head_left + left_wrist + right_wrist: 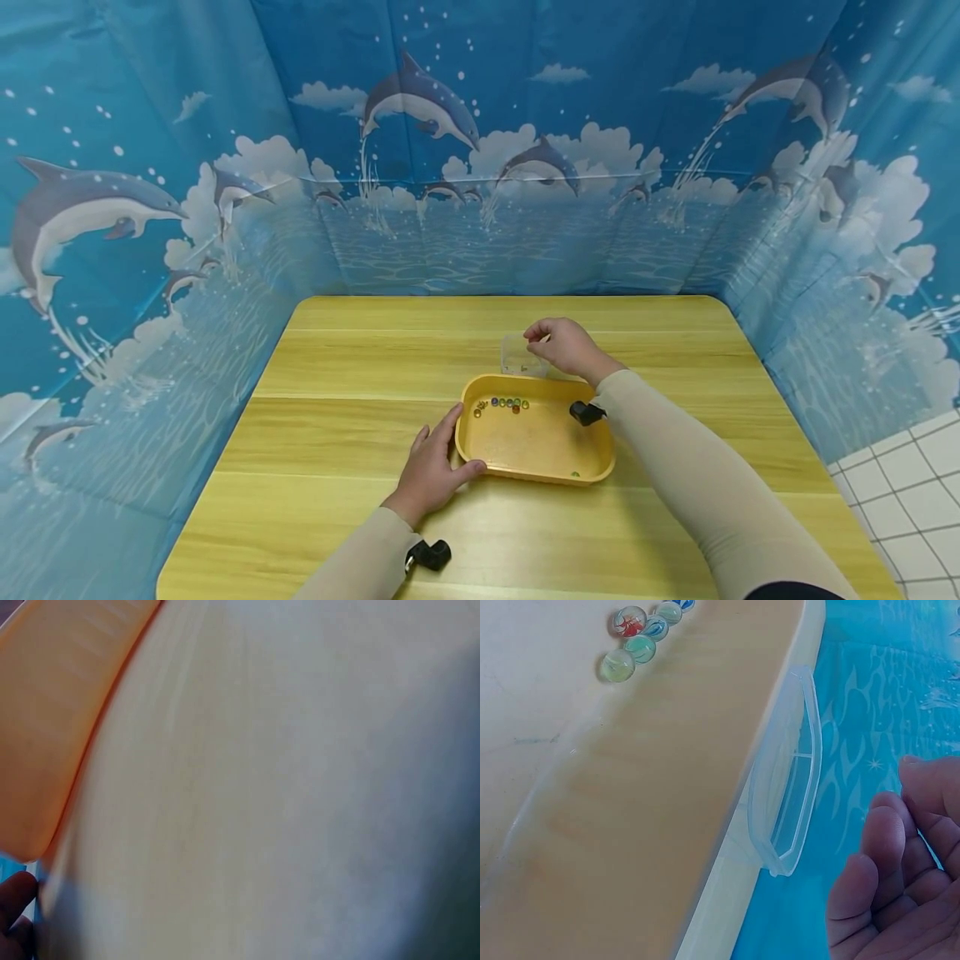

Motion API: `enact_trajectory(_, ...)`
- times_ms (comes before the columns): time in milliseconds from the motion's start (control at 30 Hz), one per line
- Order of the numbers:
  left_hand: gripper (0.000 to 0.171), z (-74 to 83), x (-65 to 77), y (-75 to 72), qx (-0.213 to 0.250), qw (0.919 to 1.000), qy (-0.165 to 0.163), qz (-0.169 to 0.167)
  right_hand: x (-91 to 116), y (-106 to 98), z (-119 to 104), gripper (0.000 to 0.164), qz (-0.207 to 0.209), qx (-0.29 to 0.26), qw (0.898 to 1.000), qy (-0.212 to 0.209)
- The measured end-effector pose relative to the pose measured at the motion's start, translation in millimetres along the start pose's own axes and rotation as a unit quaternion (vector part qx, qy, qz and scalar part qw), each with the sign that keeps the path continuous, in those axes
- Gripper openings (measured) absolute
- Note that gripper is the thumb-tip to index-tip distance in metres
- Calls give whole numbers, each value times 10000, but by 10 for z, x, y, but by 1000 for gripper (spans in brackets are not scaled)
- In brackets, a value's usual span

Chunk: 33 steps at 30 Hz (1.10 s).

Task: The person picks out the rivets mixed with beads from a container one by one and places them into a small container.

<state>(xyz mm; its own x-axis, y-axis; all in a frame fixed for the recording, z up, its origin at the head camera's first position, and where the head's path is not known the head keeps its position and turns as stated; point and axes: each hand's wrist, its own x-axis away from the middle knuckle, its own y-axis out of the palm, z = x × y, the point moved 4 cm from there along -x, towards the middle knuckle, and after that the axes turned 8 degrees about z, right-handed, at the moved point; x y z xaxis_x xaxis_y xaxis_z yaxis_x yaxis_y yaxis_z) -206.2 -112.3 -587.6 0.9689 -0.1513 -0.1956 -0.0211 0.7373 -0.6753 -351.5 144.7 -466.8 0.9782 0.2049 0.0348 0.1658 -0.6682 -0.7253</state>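
A yellow tray [536, 467] stands on the table, with several glass marbles [510, 403] along its far side and one green marble [575, 474] near its front edge. My left hand [431, 471] rests against the tray's near left corner, fingers along the left side and thumb at the front rim. Just behind the tray is a clear plastic box [513, 354] with small items at its bottom. Over the box's right side hangs my right hand [566, 346], thumb and fingertips close together; I cannot tell whether they hold something. The right wrist view shows the marbles [640, 649] and the box [787, 780].
The wooden table [337, 400] reaches back to a blue dolphin-print curtain [465, 242] that also hangs along both sides. White tiles [915, 500] show at the lower right. A black wrist device [585, 412] on the right arm overlaps the tray.
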Motion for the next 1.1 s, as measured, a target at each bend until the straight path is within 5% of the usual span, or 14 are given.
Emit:
enact_trajectory(700,103,-5,-2,-5,-2,10000,27,-20,142,139,-115,28,-64,-255,9995,-173)
enact_trajectory(1100,101,8,-14,-20,20,10000,3,-67,317,535,-202,27,-493,104,9968,-615)
